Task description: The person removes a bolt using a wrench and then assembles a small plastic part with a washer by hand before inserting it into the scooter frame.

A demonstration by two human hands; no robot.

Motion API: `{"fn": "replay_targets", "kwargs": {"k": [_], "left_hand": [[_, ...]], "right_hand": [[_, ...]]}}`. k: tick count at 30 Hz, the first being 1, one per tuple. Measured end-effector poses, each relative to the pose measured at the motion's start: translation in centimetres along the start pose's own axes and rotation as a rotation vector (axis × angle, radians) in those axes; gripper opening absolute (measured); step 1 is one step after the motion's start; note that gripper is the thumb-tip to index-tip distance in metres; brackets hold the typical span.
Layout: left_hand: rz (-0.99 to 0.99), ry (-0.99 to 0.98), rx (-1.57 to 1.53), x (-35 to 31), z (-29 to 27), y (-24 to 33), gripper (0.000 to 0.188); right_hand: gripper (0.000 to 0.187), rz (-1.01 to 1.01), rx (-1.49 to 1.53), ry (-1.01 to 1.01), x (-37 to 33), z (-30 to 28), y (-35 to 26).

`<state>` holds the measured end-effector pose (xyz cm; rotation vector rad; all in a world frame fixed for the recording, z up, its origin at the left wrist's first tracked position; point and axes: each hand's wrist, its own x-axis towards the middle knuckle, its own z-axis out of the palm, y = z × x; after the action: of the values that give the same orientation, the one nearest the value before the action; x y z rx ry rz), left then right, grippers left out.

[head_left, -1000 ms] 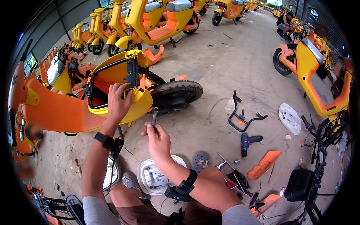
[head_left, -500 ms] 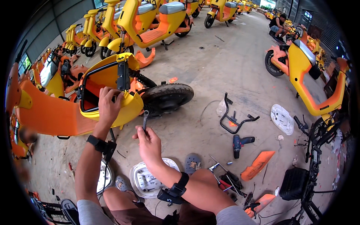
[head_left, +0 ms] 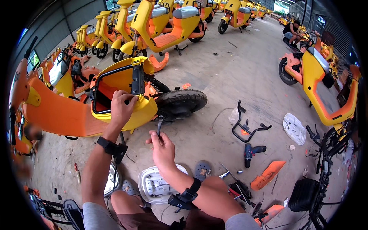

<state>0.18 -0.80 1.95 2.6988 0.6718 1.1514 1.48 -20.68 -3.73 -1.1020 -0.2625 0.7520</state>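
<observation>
A yellow and orange scooter (head_left: 63,108) with its seat off leans in front of me, its storage opening framed by a black rim (head_left: 100,82). My left hand (head_left: 122,108) rests at the near corner of that opening, on the yellow body. Its fingers are curled and pressed together; what they pinch, if anything, is hidden. My right hand (head_left: 163,148) is closed round the handle of a metal wrench (head_left: 160,124). The wrench points up, its ring end beside the yellow rear panel and just short of the rear wheel (head_left: 183,102) in the picture.
On the floor to the right lie a black tubular rack (head_left: 245,132), a cordless drill (head_left: 251,153), an orange panel (head_left: 268,174) and a white tray (head_left: 294,129). Another white tray (head_left: 159,183) with small parts lies by my feet. Scooters (head_left: 168,40) stand in rows behind; a person (head_left: 292,32) sits far right.
The whole view has shifted, so everything sits slightly farther right and lower. My left hand stays at the opening's corner, and my right hand still holds the wrench upright.
</observation>
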Motion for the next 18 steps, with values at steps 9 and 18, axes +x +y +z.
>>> {"fn": "replay_targets", "kwargs": {"k": [9, 18], "left_hand": [[-0.105, 0.03, -0.084, -0.4, 0.5, 0.3, 0.019], [0.056, -0.052, -0.123, 0.0, -0.1, -1.0, 0.017]], "right_hand": [[0.027, 0.049, -0.006, 0.005, -0.3, 0.1, -0.4], [0.027, 0.029, -0.027, 0.002, -0.2, 0.2, -0.2]]}}
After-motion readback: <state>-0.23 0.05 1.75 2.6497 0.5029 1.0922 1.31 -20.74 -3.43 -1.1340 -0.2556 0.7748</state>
